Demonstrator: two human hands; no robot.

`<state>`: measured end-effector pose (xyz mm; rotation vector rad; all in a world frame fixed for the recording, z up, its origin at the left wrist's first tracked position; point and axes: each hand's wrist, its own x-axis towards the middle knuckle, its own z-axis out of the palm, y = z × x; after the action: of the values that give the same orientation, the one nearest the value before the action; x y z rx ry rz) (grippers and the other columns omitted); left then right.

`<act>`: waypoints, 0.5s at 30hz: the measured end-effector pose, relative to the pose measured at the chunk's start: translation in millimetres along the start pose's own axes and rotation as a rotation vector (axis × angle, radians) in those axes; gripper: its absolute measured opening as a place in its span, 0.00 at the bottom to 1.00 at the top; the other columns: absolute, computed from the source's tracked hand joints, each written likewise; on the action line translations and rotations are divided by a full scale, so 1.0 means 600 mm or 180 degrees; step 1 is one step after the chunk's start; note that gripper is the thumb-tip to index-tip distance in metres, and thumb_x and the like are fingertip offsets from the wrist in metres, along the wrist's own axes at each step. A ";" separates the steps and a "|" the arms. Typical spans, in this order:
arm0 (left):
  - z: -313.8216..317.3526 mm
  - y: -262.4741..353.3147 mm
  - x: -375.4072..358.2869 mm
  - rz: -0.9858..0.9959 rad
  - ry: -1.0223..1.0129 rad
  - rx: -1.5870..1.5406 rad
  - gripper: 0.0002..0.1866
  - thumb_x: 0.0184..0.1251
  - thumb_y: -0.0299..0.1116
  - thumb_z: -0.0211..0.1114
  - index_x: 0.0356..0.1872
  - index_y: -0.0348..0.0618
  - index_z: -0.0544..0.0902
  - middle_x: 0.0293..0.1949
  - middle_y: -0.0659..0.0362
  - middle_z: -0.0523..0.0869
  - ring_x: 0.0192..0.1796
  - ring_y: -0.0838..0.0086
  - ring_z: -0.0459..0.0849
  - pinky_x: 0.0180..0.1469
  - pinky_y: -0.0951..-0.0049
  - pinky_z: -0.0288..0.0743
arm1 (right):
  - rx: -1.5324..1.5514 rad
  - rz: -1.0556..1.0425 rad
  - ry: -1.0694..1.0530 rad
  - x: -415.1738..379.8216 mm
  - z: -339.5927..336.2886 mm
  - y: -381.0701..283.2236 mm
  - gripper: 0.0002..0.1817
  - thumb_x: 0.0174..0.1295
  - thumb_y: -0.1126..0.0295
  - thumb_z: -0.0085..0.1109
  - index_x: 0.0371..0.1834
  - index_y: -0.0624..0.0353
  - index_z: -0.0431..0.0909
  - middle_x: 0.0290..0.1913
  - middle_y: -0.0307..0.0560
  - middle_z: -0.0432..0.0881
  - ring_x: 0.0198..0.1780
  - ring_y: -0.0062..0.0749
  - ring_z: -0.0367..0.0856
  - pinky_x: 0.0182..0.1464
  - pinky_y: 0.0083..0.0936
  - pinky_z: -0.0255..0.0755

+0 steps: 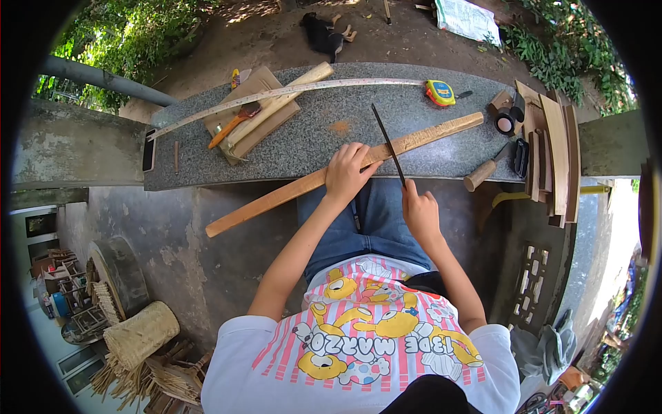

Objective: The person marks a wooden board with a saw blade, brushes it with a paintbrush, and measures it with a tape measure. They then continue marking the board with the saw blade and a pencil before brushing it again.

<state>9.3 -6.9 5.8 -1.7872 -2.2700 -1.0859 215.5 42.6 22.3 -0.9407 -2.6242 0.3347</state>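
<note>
A long wooden strip (270, 201) lies at a slant over the near edge of the stone bench (296, 138), its lower left end sticking out past the edge. My left hand (347, 172) is closed over the strip's middle and presses it against the edge. In my closed right hand (421, 212) is a narrow dark saw (387, 140), seen almost edge-on; its handle is hidden by the fingers. The blade crosses the strip just right of my left hand and appears to touch it. Brownish dust (338, 126) lies on the stone beyond.
An extended tape measure (440, 93) spans the bench's far side. At left are a phone (148, 150), cardboard (283, 114), a wooden pole (276, 103) and an orange-handled tool (233, 128). At right lie a wooden-handled tool (480, 175) and stacked boards (554, 145). A dog (323, 36) rests beyond.
</note>
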 end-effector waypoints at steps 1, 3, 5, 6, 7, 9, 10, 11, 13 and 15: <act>0.000 0.000 0.000 0.0010 0.0015 -0.0023 0.21 0.57 0.44 0.77 0.44 0.39 0.86 0.42 0.59 0.84 0.46 0.63 0.84 0.47 0.63 0.79 | -0.0013 0.0008 0.0071 0.026 0.020 0.004 0.06 0.73 0.69 0.54 0.46 0.58 0.72 0.11 0.49 0.73 0.14 0.49 0.74 0.31 0.37 0.71; 0.000 -0.003 0.000 0.0018 0.0042 -0.0008 0.21 0.57 0.43 0.77 0.44 0.39 0.86 0.42 0.60 0.84 0.46 0.63 0.84 0.47 0.63 0.79 | 0.0002 -0.0009 0.0156 0.057 0.031 0.001 0.06 0.73 0.69 0.53 0.46 0.58 0.72 0.11 0.49 0.74 0.15 0.49 0.75 0.32 0.37 0.71; 0.001 -0.002 0.001 -0.0014 0.0016 0.0010 0.21 0.57 0.43 0.77 0.44 0.39 0.86 0.42 0.60 0.84 0.46 0.63 0.84 0.47 0.63 0.79 | -0.0082 -0.0011 0.0082 0.069 0.027 0.003 0.06 0.74 0.68 0.52 0.46 0.58 0.72 0.12 0.49 0.75 0.16 0.49 0.77 0.32 0.38 0.72; 0.000 -0.001 0.000 -0.0012 0.0052 0.0018 0.21 0.57 0.43 0.77 0.45 0.39 0.86 0.42 0.60 0.84 0.46 0.63 0.84 0.47 0.63 0.79 | -0.0093 -0.0019 0.0107 0.057 0.025 0.006 0.06 0.73 0.69 0.53 0.47 0.58 0.73 0.12 0.50 0.75 0.16 0.49 0.76 0.32 0.37 0.71; 0.000 -0.001 0.001 0.0001 0.0048 0.0016 0.21 0.57 0.43 0.77 0.45 0.39 0.86 0.42 0.60 0.84 0.46 0.63 0.84 0.47 0.63 0.79 | -0.0094 -0.0008 0.0116 0.038 0.018 0.007 0.06 0.73 0.69 0.53 0.47 0.58 0.73 0.12 0.50 0.75 0.16 0.49 0.76 0.32 0.37 0.71; 0.000 0.003 0.001 -0.0045 0.0050 0.0022 0.20 0.57 0.43 0.77 0.45 0.39 0.86 0.42 0.60 0.84 0.46 0.63 0.84 0.47 0.63 0.79 | -0.0052 0.0028 -0.0011 -0.016 -0.004 0.004 0.07 0.73 0.69 0.53 0.48 0.58 0.74 0.11 0.50 0.74 0.15 0.49 0.74 0.32 0.37 0.70; 0.001 0.004 0.000 -0.0060 0.0040 0.0007 0.20 0.57 0.43 0.77 0.45 0.39 0.86 0.42 0.60 0.84 0.46 0.63 0.84 0.47 0.63 0.79 | -0.0060 0.0034 -0.0032 -0.040 -0.012 0.002 0.07 0.73 0.69 0.53 0.48 0.58 0.74 0.11 0.50 0.74 0.15 0.49 0.74 0.32 0.37 0.70; 0.003 0.003 -0.001 -0.0072 0.0052 0.0012 0.20 0.58 0.43 0.77 0.45 0.39 0.86 0.43 0.60 0.84 0.46 0.63 0.84 0.47 0.63 0.79 | -0.0047 0.0107 -0.0057 -0.061 -0.020 -0.001 0.07 0.73 0.69 0.54 0.49 0.57 0.74 0.11 0.50 0.73 0.14 0.49 0.73 0.32 0.37 0.70; 0.003 0.003 -0.003 -0.0087 0.0076 0.0017 0.20 0.58 0.43 0.77 0.45 0.39 0.86 0.43 0.60 0.84 0.46 0.63 0.84 0.47 0.63 0.79 | -0.0040 0.0168 -0.0079 -0.067 -0.025 0.001 0.07 0.73 0.69 0.54 0.49 0.57 0.75 0.11 0.50 0.73 0.14 0.49 0.73 0.32 0.37 0.70; 0.002 0.000 -0.001 -0.0037 0.0050 0.0013 0.20 0.58 0.43 0.77 0.45 0.39 0.86 0.43 0.60 0.84 0.47 0.64 0.84 0.47 0.63 0.79 | -0.0042 0.0101 -0.0093 -0.040 -0.022 0.002 0.07 0.72 0.70 0.54 0.49 0.58 0.74 0.11 0.50 0.73 0.14 0.49 0.73 0.32 0.37 0.71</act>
<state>10.1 -6.7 4.6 -1.7600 -2.2748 -1.0925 238.8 29.3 28.3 -0.9900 -2.6433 0.3417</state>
